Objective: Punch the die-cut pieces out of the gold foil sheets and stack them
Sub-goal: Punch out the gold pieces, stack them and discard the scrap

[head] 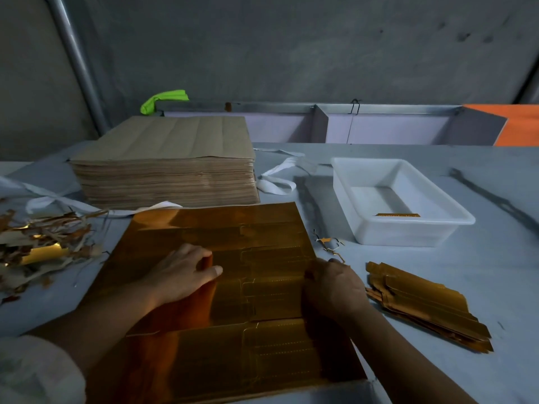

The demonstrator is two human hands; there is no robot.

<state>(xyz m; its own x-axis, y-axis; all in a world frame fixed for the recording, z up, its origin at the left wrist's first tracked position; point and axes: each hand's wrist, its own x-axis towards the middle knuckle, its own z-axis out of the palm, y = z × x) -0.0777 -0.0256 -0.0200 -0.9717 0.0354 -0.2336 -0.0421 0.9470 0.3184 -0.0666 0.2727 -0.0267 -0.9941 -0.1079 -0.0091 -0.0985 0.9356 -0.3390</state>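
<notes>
From the head camera, the gold foil sheet (233, 228) lies flat on the grey table (481, 272), directly in front of the person, with the outlines of die-cut pieces showing across its middle and near end. The left hand (180, 275) rests on the sheet with loosely bent fingers and the thumb out, pressing down and grasping nothing. The right hand (332, 284) sits at the sheet's right edge with its fingers curled under towards the foil. They are in shadow, so I cannot tell whether they pinch a piece.

To the right lies a fanned stack of punched pieces (423, 304), and beyond it a white tray (344, 182). A tall pile of brown sheets (163, 161) stands behind, with scraps (43, 243) heaped to the left.

A sharp pull by the right hand would likely tear or crease the thin foil where a piece is still attached. If the left hand eases off, the sheet may slide. The untidy stack could also spread further when more pieces land on it.
</notes>
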